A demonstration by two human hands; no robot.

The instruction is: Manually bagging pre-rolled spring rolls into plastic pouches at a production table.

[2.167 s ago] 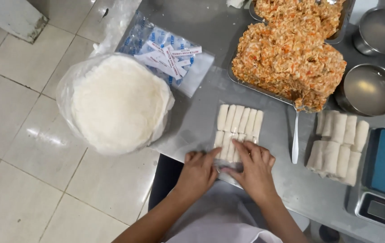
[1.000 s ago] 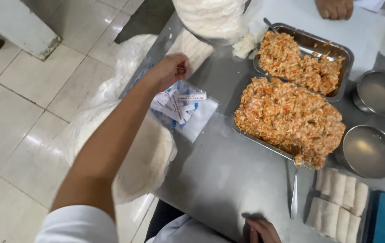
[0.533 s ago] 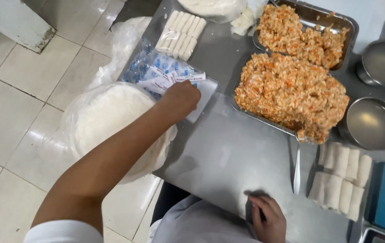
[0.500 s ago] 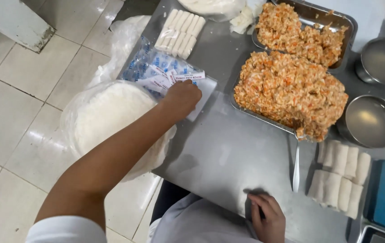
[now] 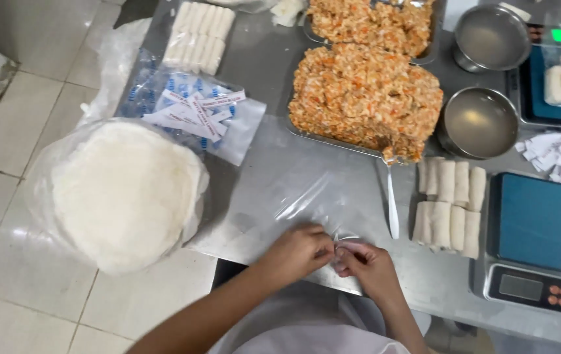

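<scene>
Brushed, dull-sheened metal table (image 5: 280, 190) – a glossy clear plastic bag (image 5: 313, 200), matt white wrappers (image 5: 126, 193), rough crumbly filling (image 5: 365, 98) on it

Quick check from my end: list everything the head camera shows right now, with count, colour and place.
clear plastic bag: one, transparent, flat on the table before the hands
round wrappers: one stack, white, in plastic at the table's left edge
label packet: one, blue and white, beside the stack
rolls: two rows, white, right of centre; another packed group at top left
filling trays: two, orange, top centre
spoon: one, white, below the near tray
metal bowls: two, steel, top right
scale: one, blue top, right
left hand and right hand: pinching the bag's near edge together
</scene>
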